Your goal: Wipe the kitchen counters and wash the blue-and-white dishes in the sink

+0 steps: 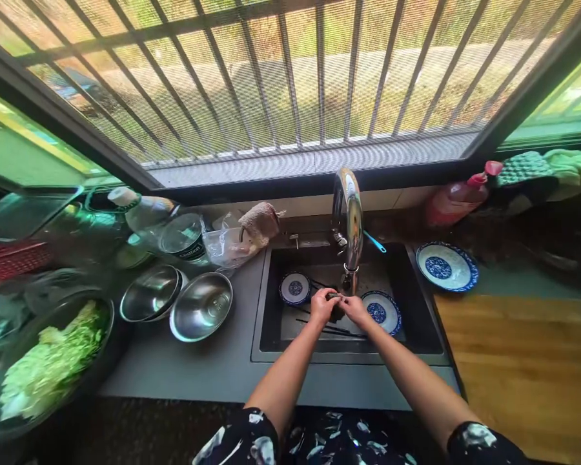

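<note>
1. The fingers of the left hand (323,303) and the right hand (353,309) are curled in toward each other over the sink (266,323), closed around a small dark object (335,303) pinched between them; what it is, I cannot tell.
2. Both hands meet just below the spout of the chrome tap (348,219), so the dark object sits directly under the outlet, above the sink floor.
3. To rinse it well, I judge it best kept centred under the spout and turned between the fingertips, so every side meets the water rather than one face only.
4. Dark chopsticks (319,323) lie on the sink floor beneath the hands, with a small blue-patterned dish (294,288) to the left and a blue-patterned plate (385,313) to the right; holding the hands low would limit splashing onto these.
5. Another patterned plate (446,266) rests on the counter, right of the sink, and steel bowls (201,307) stand to its left.
</note>
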A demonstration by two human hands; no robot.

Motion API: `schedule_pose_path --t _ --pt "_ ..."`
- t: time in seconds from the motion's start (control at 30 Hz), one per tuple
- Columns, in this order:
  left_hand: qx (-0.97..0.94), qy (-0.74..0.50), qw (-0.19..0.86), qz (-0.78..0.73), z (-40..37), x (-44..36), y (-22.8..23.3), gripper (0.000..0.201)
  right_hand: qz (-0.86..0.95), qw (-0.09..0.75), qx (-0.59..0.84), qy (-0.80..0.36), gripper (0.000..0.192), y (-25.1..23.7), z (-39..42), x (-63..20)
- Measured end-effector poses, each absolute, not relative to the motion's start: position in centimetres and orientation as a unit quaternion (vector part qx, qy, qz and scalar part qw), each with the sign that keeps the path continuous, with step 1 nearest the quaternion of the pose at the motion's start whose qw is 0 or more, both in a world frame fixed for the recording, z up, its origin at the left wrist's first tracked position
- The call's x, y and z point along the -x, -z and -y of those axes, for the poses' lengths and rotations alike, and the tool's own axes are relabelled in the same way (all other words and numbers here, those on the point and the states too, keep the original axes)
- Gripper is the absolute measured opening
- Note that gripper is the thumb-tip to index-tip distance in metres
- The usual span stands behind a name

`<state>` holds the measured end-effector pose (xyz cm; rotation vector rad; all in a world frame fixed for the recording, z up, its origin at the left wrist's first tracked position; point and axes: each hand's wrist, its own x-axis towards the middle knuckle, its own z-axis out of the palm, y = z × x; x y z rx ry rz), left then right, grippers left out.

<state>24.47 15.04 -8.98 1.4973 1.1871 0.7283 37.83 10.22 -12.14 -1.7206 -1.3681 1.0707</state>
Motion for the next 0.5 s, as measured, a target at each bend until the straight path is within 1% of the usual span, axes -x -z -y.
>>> schedule_pose_path --t 0.1,0.2,0.27,0.33,0.43,0.5 --pt "-0.644 -0.281 0.508 -0.498 -15.3 -23.9 8.5 0.020 0.482 0.384 0.682 -0.394 0.030 12.2 -10.0 -38.8" --pt "-0.636 -0.246 0.528 -0.507 -15.4 -23.1 8.2 0.015 0.450 0.417 0.670 -0.418 0.030 11.5 -10.0 -40.1" --pt "-0.614 -0.247 0.559 -0.499 -15.3 -22.9 8.0 0.018 0.456 0.405 0.652 -0.451 0.033 11.0 -10.1 -40.5" --pt "-0.576 -0.259 0.615 -0.472 -15.0 -23.2 7.9 0.021 0.469 0.387 0.641 -0.468 0.036 10.6 -10.3 -40.6" --pt "-0.495 -0.276 0.690 -0.450 -14.5 -24.3 7.9 0.034 0.466 0.400 0.654 -0.442 0.041 10.2 -10.7 -40.6" --pt "-0.436 -0.303 0.700 -0.478 -14.3 -25.3 7.9 0.038 0.462 0.419 0.671 -0.400 0.044 9.7 -10.8 -40.4"
